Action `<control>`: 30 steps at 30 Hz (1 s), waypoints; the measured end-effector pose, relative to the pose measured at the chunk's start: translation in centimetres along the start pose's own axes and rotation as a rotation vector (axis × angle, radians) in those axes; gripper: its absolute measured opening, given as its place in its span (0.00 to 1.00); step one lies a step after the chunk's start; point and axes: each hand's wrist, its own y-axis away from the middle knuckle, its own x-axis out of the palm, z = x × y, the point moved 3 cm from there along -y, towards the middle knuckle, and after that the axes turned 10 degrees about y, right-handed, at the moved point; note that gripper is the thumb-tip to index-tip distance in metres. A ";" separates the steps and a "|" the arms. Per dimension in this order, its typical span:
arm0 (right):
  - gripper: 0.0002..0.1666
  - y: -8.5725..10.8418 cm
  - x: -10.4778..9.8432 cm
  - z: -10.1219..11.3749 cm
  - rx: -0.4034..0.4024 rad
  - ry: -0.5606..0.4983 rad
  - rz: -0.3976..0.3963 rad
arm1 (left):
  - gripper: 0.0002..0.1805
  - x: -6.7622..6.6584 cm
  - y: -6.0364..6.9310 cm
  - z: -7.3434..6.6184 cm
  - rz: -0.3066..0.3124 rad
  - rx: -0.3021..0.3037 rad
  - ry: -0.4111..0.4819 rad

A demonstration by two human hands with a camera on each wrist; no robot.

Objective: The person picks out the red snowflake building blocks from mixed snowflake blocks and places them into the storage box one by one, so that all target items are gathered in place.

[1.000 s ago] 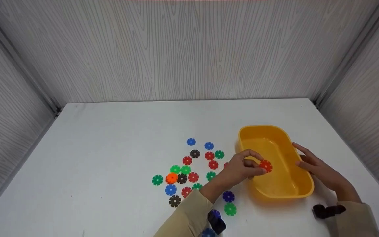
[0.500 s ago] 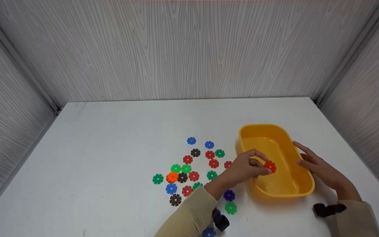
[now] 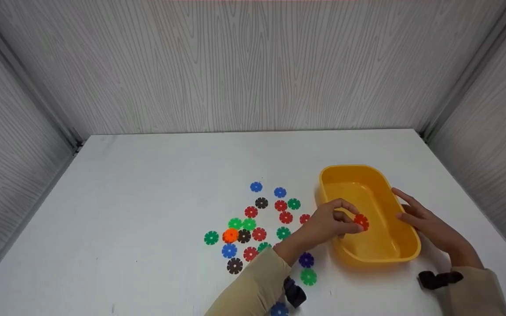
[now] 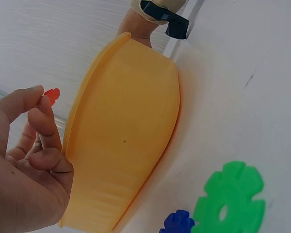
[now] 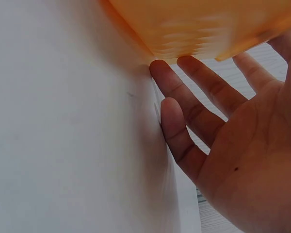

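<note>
Head: L hand (image 3: 330,221) pinches red disc (image 3: 362,222) betw. thumb & index, over yellow tray (image 3: 353,174); R hand (image 3: 426,224) at tray's R rim, fingers extended, not curled. Loose discs (image 3: 286,217) (red, green, blue, black, orange, purple) lie on bench (image 3: 156,197), L of tray, some touching. L wrist: red disc at fingertips, past tray rim; green disc (image 4: 245,189) & blue disc (image 4: 178,222) (partly cut off) on bench. R wrist: R hand spread, fingertips at tray's outer wall, nr. bench.
</note>
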 end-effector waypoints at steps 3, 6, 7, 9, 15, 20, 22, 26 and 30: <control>0.40 -0.1 0.0 0.1 -0.008 -0.003 0.000 | 0.15 -0.1 0.0 -0.1 0.014 -0.001 -0.015; 0.39 -0.1 0.1 0.0 -0.015 0.001 0.000 | 0.15 -0.3 0.1 -0.3 0.020 0.001 -0.035; 0.39 -0.1 0.1 0.0 -0.018 0.001 0.002 | 0.15 -0.4 0.1 -0.4 0.015 0.001 -0.043; 0.39 -0.1 0.1 0.0 -0.021 0.001 0.003 | 0.15 -0.7 0.2 -0.6 0.016 0.011 -0.052; 0.38 0.0 0.0 0.0 -0.046 0.002 -0.008 | 0.16 -2.1 0.6 -1.6 0.022 0.062 -0.062; 0.38 -0.2 0.2 0.1 -0.045 0.001 -0.002 | 0.18 -4.1 1.8 -2.4 0.008 0.083 -0.113; 0.38 -0.3 0.2 0.1 -0.040 0.003 0.000 | 0.19 -5.3 2.3 -2.5 -0.003 0.098 -0.143; 0.38 -0.3 0.2 0.0 -0.038 -0.002 -0.002 | 0.21 -8.0 3.5 -2.4 -0.043 0.100 -0.174; 0.38 -0.1 0.2 -0.3 -0.039 -0.020 0.001 | 0.21 -10.4 4.8 -2.3 -0.083 0.104 -0.181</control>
